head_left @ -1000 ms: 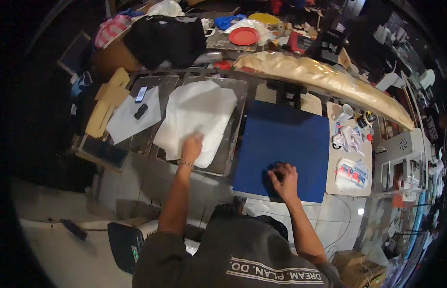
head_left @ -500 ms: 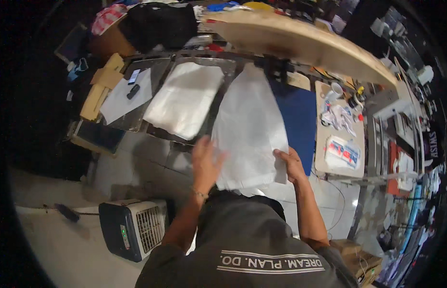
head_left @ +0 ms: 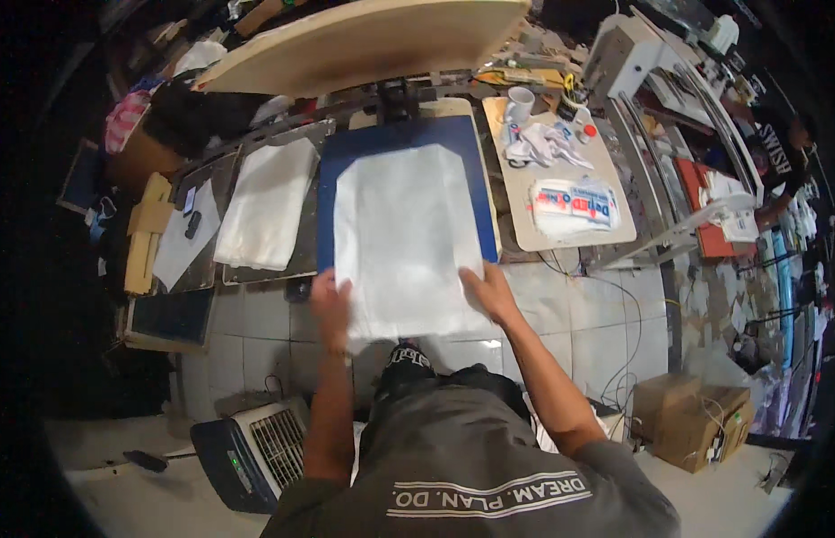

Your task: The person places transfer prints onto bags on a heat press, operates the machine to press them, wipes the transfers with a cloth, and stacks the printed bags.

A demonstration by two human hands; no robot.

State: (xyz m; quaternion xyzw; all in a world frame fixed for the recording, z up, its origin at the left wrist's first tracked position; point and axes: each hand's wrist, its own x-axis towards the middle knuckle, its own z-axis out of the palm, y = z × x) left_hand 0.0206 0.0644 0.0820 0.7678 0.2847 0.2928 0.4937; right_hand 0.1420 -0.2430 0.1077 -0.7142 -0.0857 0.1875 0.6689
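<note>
A pale white, slightly see-through sheet (head_left: 404, 224) hangs over a dark blue flat board (head_left: 346, 148). Whether it is paper, plastic or thin cloth I cannot tell. My left hand (head_left: 332, 307), a little blurred, closes on the sheet's left edge near its lower corner. On the opposite side my right hand (head_left: 489, 294) pinches the right edge, thumb on top. The sheet's near end reaches past the board toward me, over the floor. Left of the board, a stack of similar white sheets (head_left: 269, 206) lies on a dark panel.
Above the board rises a large pale curved panel (head_left: 364, 45). To the right, a cream board (head_left: 574, 235) bears a white mug (head_left: 519, 105), a crumpled cloth (head_left: 547, 146) and a printed white packet (head_left: 574, 208). A metal frame (head_left: 651, 125) stands farther right; an air cooler (head_left: 247, 453) is at lower left.
The sheet has come over the blue board and now lies straighter and flatter. My left hand, formerly loose beside it, now grips its edge. The view has swung to the right.
</note>
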